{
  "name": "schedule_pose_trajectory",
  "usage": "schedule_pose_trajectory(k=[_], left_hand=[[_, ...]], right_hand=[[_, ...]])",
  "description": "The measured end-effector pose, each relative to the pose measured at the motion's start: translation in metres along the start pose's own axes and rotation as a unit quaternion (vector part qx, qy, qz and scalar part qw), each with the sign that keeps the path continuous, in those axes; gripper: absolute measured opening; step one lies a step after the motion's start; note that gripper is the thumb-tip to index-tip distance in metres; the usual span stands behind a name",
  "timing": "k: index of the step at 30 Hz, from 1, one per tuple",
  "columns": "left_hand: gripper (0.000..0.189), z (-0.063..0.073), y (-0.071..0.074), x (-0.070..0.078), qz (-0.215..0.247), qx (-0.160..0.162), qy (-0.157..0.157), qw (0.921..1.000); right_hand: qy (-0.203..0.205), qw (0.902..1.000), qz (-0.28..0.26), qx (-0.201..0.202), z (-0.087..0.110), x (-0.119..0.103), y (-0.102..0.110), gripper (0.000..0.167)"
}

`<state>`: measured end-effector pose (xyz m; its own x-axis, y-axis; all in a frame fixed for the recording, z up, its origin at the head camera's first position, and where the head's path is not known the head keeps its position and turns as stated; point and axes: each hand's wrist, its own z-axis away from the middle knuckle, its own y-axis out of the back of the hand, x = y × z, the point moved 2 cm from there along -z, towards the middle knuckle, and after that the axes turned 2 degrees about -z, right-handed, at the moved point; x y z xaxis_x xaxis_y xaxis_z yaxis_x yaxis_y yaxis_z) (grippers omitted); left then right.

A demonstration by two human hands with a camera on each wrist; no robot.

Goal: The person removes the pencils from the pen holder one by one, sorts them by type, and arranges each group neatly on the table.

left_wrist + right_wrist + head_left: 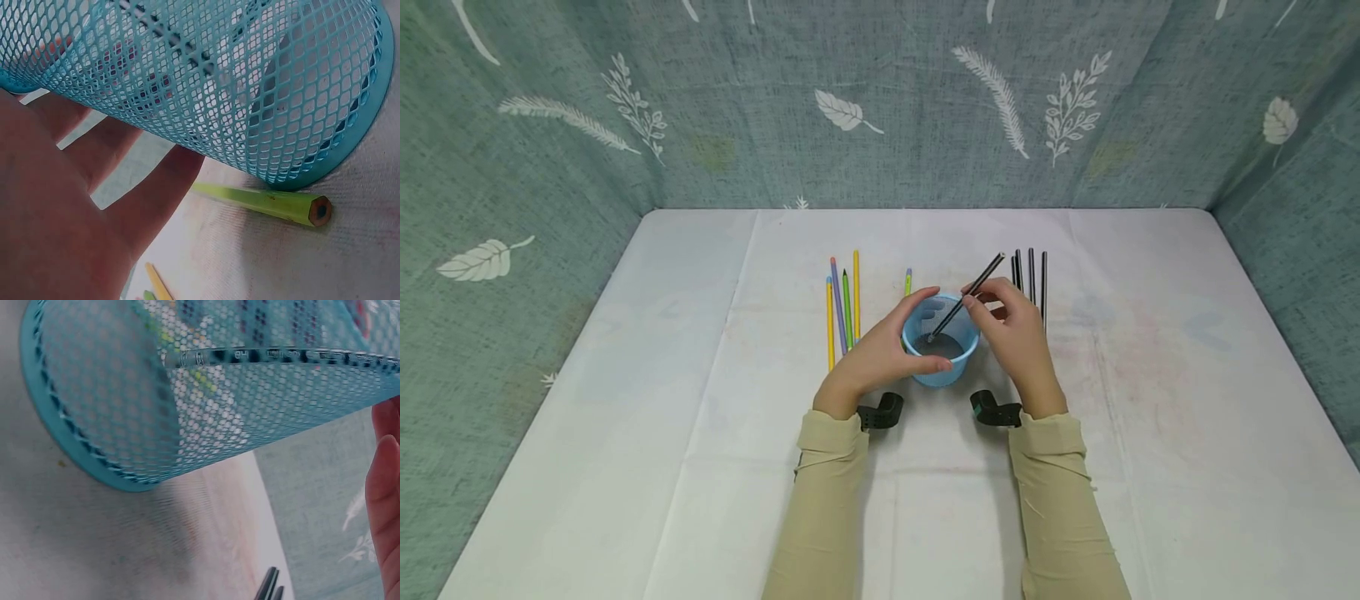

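A light blue mesh pencil cup (pixel 942 377) stands between the two hands. My left hand (pixel 876 357) holds it from the left, with the thumb along the front rim and the fingers behind. Between thumb and fingers, my right hand (pixel 1018 337) pinches a black pencil (pixel 985 273) over the cup's right rim. That pencil slants down to the left, its lower end inside the cup; in the right wrist view the black pencil (pixel 275 355) shows through the mesh. A lime-green pencil (pixel 275 204) lies on the table beside the cup's base.
Left of the cup lie yellow pencils (pixel 830 325), a purple pencil (pixel 837 292) and a green pencil (pixel 847 304). Several black pencils (pixel 1032 275) lie behind the right hand. A white cloth covers the table (pixel 700 467), with a leaf-patterned curtain (pixel 910 150) along its back edge.
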<state>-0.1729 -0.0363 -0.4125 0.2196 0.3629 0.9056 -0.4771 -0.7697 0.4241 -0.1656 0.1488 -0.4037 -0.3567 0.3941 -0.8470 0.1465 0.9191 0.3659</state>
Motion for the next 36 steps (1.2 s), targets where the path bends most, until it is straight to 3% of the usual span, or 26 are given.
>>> schedule_pose_trajectory(k=[5,9,13,17,24,27,30,36], left_hand=[[0.087,0.0,0.0,0.001,0.001,0.001,0.005,1.0],[0.087,0.0,0.0,0.001,-0.005,0.004,0.005,1.0],[0.087,0.0,0.0,0.001,-0.007,0.001,0.007,0.9999],[0.086,0.0,0.0,0.001,-0.009,-0.002,0.012,0.9999],[0.087,0.001,0.0,0.002,-0.013,-0.002,0.012,0.9998],[0.088,0.001,0.001,0.002,-0.019,0.0,0.013,0.9997],[0.088,0.001,0.0,0.0,-0.024,0.0,0.014,0.9996],[0.088,0.0,0.0,-0.001,-0.021,0.001,0.013,0.9997]], right_hand=[[-0.008,0.9991,-0.027,0.032,0.001,-0.004,0.006,0.021],[-0.007,0.9936,-0.1,0.051,0.002,-0.018,0.011,0.021],[0.006,0.9813,-0.173,0.084,0.003,-0.031,0.015,0.02],[0.01,0.9711,-0.192,0.141,0.003,-0.033,0.022,0.025],[0.015,0.9407,-0.258,0.22,0.003,-0.028,0.037,0.035],[0.002,0.9378,-0.255,0.236,0.004,-0.023,0.044,0.042],[-0.026,0.9415,-0.223,0.252,0.005,-0.013,0.051,0.045],[-0.123,0.9488,-0.127,0.262,0.009,0.022,0.062,0.043]])
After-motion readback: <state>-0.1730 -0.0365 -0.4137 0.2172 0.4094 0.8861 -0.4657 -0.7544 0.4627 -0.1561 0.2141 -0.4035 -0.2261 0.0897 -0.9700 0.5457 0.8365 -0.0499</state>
